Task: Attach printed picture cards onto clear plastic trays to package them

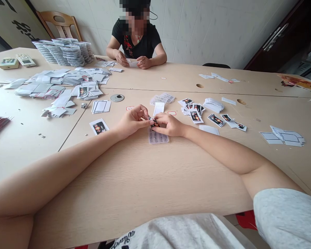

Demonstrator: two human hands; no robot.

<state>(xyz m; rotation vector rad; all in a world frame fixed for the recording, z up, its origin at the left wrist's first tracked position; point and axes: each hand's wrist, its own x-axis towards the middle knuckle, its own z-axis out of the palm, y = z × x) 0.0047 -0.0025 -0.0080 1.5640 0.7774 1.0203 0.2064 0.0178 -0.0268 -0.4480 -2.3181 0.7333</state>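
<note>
Left hand: fingers closed, pinching a small dark printed piece (too small to read) above the tray.
Right hand: fingers curled, gripping that piece from the other side.
Tray: one clear plastic tray on the table, just under the hands, dark rows inside.
Photo cards: one beside the left hand, roughly ten scattered right of the tray (overlaps hinder an exact count).
Slips: one white stack right of the cards; a large loose heap at left.
Stacked trays: many, in about five columns, at the far left.
Remotes: two, far left corner.
Co-worker: one person across the table, both hands holding a white slip.
</note>
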